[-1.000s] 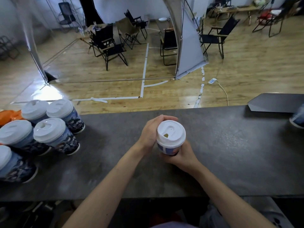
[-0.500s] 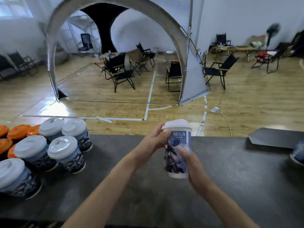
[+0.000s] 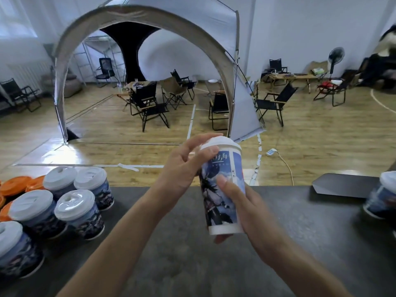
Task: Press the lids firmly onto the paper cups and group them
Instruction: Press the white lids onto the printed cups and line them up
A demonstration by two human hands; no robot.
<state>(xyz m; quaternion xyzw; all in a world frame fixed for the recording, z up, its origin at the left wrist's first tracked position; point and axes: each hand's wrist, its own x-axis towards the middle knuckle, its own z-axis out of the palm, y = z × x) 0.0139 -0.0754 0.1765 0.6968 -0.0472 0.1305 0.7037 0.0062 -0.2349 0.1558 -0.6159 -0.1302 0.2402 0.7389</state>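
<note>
Paper cup (image 3: 225, 189) with blue printed wall is held up off the worktop (image 3: 192, 264), over its middle and toward the far edge, upright with a slight tilt. White lid (image 3: 222, 143) sits on its mouth.

Right hand (image 3: 248, 209): grip clamped on the cup wall from the right. The thumb lies across the front print, the fingers wrap round behind, and one fingertip shows under the base.

Left hand (image 3: 182, 170): grip clamped on the lid. The thumb tip is on the near rim where lid meets cup, and the fingers curl over the lid's far side.

Five lidded cups (image 3: 75, 202) stand grouped at the left edge of the worktop, touching or just beside each other, white lids on. Orange lids (image 3: 15, 185) are piled behind them at the far left corner.

One more lidded cup (image 3: 383, 196), blurred, stands at the right edge. A dark flat board (image 3: 342, 187) lies at the far right corner, just beside that cup.

Beyond the worktop are a wood floor, a grey arched tent (image 3: 139, 22) and black folding chairs (image 3: 150, 103).
</note>
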